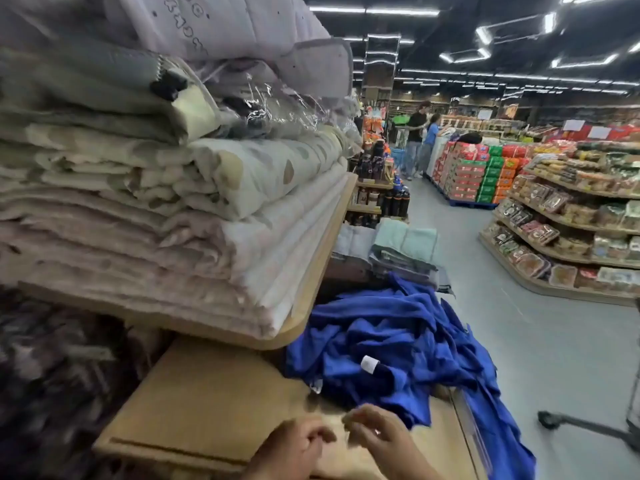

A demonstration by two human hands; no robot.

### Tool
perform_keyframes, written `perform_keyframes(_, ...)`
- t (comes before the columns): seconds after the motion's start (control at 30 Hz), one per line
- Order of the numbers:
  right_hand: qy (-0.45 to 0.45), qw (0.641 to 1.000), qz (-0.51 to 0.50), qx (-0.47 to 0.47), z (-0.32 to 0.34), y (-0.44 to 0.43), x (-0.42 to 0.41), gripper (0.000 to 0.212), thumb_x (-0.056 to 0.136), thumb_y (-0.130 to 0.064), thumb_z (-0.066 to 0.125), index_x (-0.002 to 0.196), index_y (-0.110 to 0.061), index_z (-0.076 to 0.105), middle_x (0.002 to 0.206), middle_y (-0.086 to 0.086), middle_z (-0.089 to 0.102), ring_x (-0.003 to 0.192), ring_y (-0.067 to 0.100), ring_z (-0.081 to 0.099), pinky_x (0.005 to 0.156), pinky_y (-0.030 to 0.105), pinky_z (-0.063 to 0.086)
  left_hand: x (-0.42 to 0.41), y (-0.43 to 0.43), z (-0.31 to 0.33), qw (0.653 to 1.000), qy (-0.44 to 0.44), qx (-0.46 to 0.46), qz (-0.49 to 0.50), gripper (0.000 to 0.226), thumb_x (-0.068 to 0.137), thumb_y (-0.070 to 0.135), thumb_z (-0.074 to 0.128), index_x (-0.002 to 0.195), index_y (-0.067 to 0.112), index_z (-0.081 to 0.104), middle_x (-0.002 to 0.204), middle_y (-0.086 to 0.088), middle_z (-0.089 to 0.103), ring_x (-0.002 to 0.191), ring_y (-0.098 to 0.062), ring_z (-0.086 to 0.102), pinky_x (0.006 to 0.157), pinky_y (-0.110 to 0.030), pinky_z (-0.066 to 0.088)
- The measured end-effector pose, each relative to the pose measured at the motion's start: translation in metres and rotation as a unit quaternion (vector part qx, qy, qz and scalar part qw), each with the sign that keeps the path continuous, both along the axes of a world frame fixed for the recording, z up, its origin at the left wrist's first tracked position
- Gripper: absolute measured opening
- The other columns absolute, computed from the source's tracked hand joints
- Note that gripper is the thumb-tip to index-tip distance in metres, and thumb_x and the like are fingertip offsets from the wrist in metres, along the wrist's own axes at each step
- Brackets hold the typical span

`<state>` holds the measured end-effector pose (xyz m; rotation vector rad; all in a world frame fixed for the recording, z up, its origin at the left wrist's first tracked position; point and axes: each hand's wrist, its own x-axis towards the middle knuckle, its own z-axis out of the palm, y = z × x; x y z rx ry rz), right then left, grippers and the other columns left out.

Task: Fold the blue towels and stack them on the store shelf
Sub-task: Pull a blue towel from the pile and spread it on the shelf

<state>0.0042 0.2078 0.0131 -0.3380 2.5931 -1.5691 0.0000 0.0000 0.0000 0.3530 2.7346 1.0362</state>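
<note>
A crumpled heap of blue towels (391, 341) lies on the lower wooden shelf (207, 403), spilling over its right edge toward the floor. A white label shows on the heap. My left hand (294, 448) and my right hand (377, 438) hover close together over the bare wood at the bottom of the view, just short of the heap. Both hands are blurred, fingers loosely curled, holding nothing that I can make out.
An upper shelf (311, 289) piled with folded quilts and blankets overhangs on the left. Folded green and grey towels (405, 247) sit beyond the blue heap. The aisle floor runs right, with a trolley wheel (550, 419), food shelves (568, 237) and people (415, 140) far off.
</note>
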Motion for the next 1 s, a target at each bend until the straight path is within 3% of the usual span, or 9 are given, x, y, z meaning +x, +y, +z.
perform_keyframes(0.07,0.031,0.998,-0.042,0.019,0.007,0.003,-0.02,0.025,0.09,-0.016,0.065,0.089,-0.04,0.071,0.092,-0.006,0.071,0.076,0.006,0.071,0.073,0.026,0.056,-0.016,-0.005,0.008,0.996,0.09,-0.019,0.012,0.029,0.088,0.03,0.046,0.103,0.046,0.064,0.104,0.026,0.062,0.101,0.008,0.053,0.091,-0.016,0.044)
perform_keyframes(0.2,0.042,0.977,-0.015,0.208,-0.013,0.012,-0.031,0.015,0.092,-0.037,0.06,0.106,-0.039,0.064,0.112,-0.023,0.053,0.096,0.0,0.058,0.087,0.028,0.052,-0.03,-0.011,-0.015,0.981,0.161,-0.104,-0.002,0.03,0.098,0.042,0.044,0.12,0.037,0.064,0.134,0.014,0.055,0.127,-0.01,0.047,0.105,-0.027,0.033)
perform_keyframes(0.27,0.072,0.959,-0.006,0.273,-0.027,0.016,-0.031,0.019,0.093,-0.046,0.056,0.11,-0.039,0.062,0.115,-0.026,0.047,0.101,-0.002,0.053,0.088,0.026,0.051,-0.029,-0.014,-0.027,0.975,0.19,-0.115,0.004,0.036,0.097,0.046,0.039,0.12,0.038,0.066,0.133,0.009,0.059,0.124,-0.015,0.052,0.103,-0.033,0.037)
perform_keyframes(0.37,0.152,0.94,-0.032,0.304,-0.043,0.014,-0.033,0.018,0.094,-0.05,0.052,0.105,-0.039,0.061,0.113,-0.023,0.049,0.097,-0.001,0.051,0.081,0.023,0.049,-0.031,-0.016,-0.033,0.97,0.212,-0.122,0.016,0.034,0.095,0.045,0.039,0.116,0.04,0.066,0.124,0.011,0.063,0.118,-0.015,0.056,0.099,-0.035,0.042)
perform_keyframes(0.53,0.219,0.919,-0.035,0.326,-0.053,0.013,-0.034,0.016,0.095,-0.051,0.049,0.105,-0.041,0.057,0.113,-0.022,0.048,0.093,0.0,0.05,0.075,0.018,0.044,-0.031,-0.017,-0.037,0.967,0.213,-0.139,0.003,0.042,0.096,0.047,0.03,0.127,0.042,0.057,0.135,0.015,0.053,0.131,-0.008,0.041,0.109,-0.031,0.029)
perform_keyframes(0.7,0.259,0.899,-0.039,0.35,-0.064,0.014,-0.035,0.019,0.095,-0.054,0.047,0.108,-0.043,0.056,0.115,-0.021,0.048,0.096,-0.001,0.046,0.076,0.017,0.038,-0.027,-0.018,-0.043,0.962,0.211,-0.169,-0.035,0.041,0.101,0.048,0.031,0.14,0.042,0.043,0.149,0.015,0.04,0.14,-0.007,0.029,0.115,-0.032,0.022)
perform_keyframes(0.83,0.298,0.887,-0.045,0.351,-0.07,0.014,-0.036,0.032,0.095,-0.056,0.039,0.107,-0.039,0.063,0.113,-0.018,0.054,0.1,0.005,0.05,0.083,0.023,0.045,-0.026,-0.018,-0.046,0.955,0.218,-0.193,-0.048,0.044,0.103,0.051,0.03,0.144,0.041,0.038,0.152,0.016,0.035,0.141,-0.006,0.026,0.116,-0.033,0.023)
perform_keyframes(1.0,0.342,0.874,-0.045,0.342,-0.075,0.015,-0.037,0.026,0.094,-0.049,0.052,0.103,-0.033,0.071,0.11,-0.014,0.063,0.098,0.011,0.047,0.085,0.026,0.041,-0.026,-0.017,-0.05,0.946,0.242,-0.208,-0.059,0.041,0.102,0.051,0.035,0.14,0.038,0.043,0.146,0.015,0.042,0.137,-0.009,0.034,0.112,-0.035,0.029)
